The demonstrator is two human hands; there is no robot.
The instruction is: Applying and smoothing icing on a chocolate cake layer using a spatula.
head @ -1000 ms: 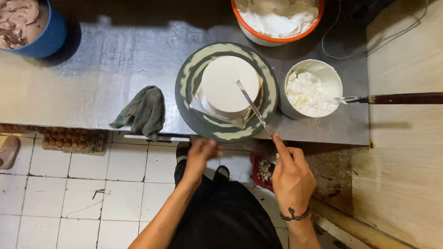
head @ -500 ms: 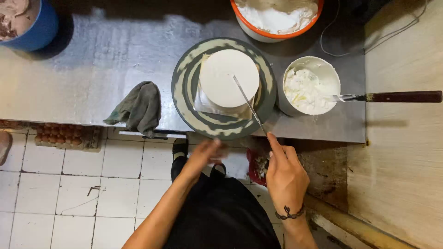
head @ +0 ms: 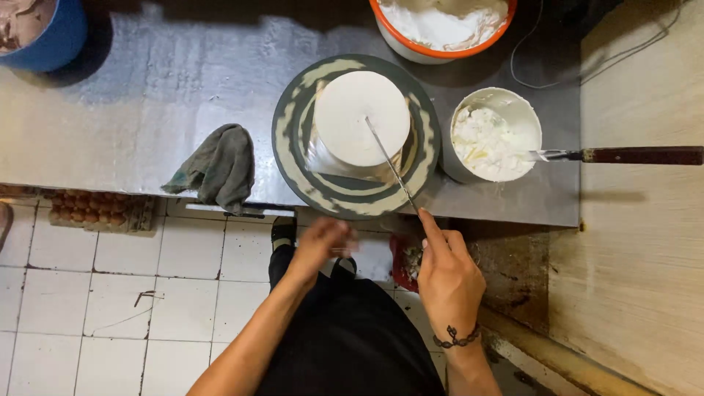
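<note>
since earlier left hand point(head: 323, 242) has lifted, blurred, grip unclear; right hand point(head: 447, 275) pinches spatula point(head: 389, 165) pointing up-left across cake point(head: 361, 117)

White round cake point(head: 361, 117) sits on striped round turntable point(head: 356, 136), mid metal counter point(head: 147, 95). Long metal spatula point(head: 391, 166) in my right hand point(head: 447, 275), blade over cake top. My left hand point(head: 323, 242) just below turntable's near edge. Grey cloth point(head: 214, 167) left of turntable; white cream tub point(head: 493, 135) w/ brown-handled knife point(head: 623, 155) right; orange-rimmed bowl point(head: 442, 22) behind; blue bucket point(head: 40, 29) far left corner.
</note>
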